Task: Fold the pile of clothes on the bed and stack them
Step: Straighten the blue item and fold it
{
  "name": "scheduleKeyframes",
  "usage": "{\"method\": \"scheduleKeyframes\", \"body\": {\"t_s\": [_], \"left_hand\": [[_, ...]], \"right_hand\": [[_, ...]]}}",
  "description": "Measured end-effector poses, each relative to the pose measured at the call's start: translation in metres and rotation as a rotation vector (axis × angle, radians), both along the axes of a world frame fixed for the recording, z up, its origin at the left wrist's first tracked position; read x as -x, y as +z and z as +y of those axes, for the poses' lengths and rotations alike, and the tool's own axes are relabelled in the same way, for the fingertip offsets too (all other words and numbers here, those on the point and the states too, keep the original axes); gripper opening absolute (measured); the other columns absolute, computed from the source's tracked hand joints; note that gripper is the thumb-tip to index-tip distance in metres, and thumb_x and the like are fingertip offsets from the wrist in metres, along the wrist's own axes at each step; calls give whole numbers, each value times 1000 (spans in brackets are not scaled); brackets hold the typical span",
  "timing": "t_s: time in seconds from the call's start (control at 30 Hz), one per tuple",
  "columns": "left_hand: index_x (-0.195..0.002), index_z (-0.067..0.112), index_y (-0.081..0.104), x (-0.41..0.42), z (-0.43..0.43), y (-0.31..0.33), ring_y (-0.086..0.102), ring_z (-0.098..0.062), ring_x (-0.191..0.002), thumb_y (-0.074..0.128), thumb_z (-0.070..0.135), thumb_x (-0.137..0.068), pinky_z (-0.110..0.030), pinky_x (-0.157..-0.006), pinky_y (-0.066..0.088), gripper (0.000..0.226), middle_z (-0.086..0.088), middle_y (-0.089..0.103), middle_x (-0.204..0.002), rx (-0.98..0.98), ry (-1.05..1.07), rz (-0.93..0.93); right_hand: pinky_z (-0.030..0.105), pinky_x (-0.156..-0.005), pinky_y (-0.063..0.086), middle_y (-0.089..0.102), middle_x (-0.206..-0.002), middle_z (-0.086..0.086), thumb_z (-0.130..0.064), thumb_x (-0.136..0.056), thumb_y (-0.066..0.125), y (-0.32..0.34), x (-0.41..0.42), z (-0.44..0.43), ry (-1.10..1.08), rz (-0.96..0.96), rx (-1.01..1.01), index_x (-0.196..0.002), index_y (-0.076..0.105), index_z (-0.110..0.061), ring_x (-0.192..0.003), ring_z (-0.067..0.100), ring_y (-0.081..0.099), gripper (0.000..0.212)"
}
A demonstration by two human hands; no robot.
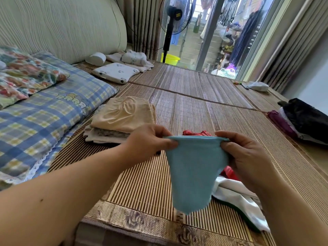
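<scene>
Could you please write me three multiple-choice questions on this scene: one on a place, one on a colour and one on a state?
1. Where is the folded stack?
A. on the mat, left of the left hand
B. on a chair
C. in a drawer

2. What colour is the held garment?
A. black
B. light blue
C. yellow

3. How is it held?
A. by one hand alone
B. pressed flat
C. by both hands, hanging

Answers:
1. A, the stack lies on the mat beside the left hand.
2. B, the cloth is light blue.
3. C, the left hand and the right hand each pinch its top edge.
</scene>
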State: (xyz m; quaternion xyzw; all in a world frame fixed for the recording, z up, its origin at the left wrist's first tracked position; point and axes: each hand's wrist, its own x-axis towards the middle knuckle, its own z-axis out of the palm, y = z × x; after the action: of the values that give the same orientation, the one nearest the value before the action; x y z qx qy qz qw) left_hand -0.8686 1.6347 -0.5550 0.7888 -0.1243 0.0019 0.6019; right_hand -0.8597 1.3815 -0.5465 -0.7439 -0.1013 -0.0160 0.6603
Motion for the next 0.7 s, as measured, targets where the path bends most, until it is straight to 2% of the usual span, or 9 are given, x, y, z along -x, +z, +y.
{"method": "scheduleKeyframes", "body": {"t_s": [0.07, 0.13, 0.3, 0.37, 0.47, 0.53, 0.6, 0.63, 0.7], "left_hand": [[-75, 16, 64, 2, 0, 1, 52, -25, -76, 72, 29, -74, -37, -71, 47, 15, -4, 59, -75, 336, -40, 119], [-76, 18, 59, 4, -6, 2, 51, -16, -72, 66, 33, -72, -29, -64, 45, 17, 2, 55, -71, 433, -78, 127], [-78, 20, 55, 7, -21, 5, 51, 0, -53, 62, 11, -90, -17, -51, 43, 16, 11, 57, -59, 245, -86, -23], [-78, 25, 54, 5, -20, 5, 48, 5, -51, 64, 12, -89, -14, -53, 40, 20, 14, 57, -57, 120, -68, -106], [-84, 25, 55, 4, -5, 7, 53, 6, -57, 80, 16, -76, -13, -58, 44, 28, 19, 61, -63, -3, -93, -189], [-98, 17, 62, 4, 10, 8, 68, -10, -82, 85, 13, -68, -29, -74, 56, 38, 6, 71, -88, -51, -237, -29], [-105, 7, 67, 4, 26, 5, 69, -23, -96, 76, 12, -73, -35, -84, 57, 34, -8, 72, -104, -184, -362, 109], [-105, 3, 67, 4, 33, 3, 69, -23, -95, 70, 11, -74, -32, -83, 56, 32, -10, 71, -106, -155, -387, 178], [-104, 0, 65, 4, 40, -3, 67, -21, -87, 61, 11, -71, -27, -76, 55, 35, -14, 69, -102, 150, -360, 347]], "right_hand": [[28, -59, 55, 71, -81, 3, 7, -86, 50, 0, 2, 0, 24, 28, -4, -95, 75, -27, -68, 16, 63, 43], [30, -55, 54, 67, -79, 3, 9, -81, 49, 0, 8, 8, 89, 66, 20, -94, 74, -26, -65, 17, 62, 45], [32, -59, 53, 71, -84, 8, -28, -74, 65, 3, 30, 49, 210, 95, 175, -101, 70, -24, -71, 20, 67, 28], [43, -62, 51, 67, -78, 14, -26, -83, 70, 6, 35, 66, 163, -85, 401, -87, 69, -15, -68, 29, 64, 12], [43, -59, 46, 62, -67, 8, -22, -92, 60, 19, 34, 81, 88, -158, 548, -76, 62, -7, -59, 18, 53, 21], [46, -58, 48, 64, -70, 15, -23, -93, 58, 38, 31, 84, 49, -124, 517, -79, 63, -6, -60, 19, 55, 22], [37, -52, 48, 66, -67, 11, -24, -93, 59, 59, 27, 84, 10, -138, 478, -81, 65, -11, -57, 15, 57, 18], [28, -49, 47, 67, -65, 4, -25, -92, 59, 69, 25, 84, -17, -160, 460, -82, 67, -18, -54, 10, 58, 15], [18, -46, 46, 70, -65, -6, -26, -91, 61, 82, 19, 81, -62, -195, 409, -81, 70, -28, -51, 4, 60, 14]]}}
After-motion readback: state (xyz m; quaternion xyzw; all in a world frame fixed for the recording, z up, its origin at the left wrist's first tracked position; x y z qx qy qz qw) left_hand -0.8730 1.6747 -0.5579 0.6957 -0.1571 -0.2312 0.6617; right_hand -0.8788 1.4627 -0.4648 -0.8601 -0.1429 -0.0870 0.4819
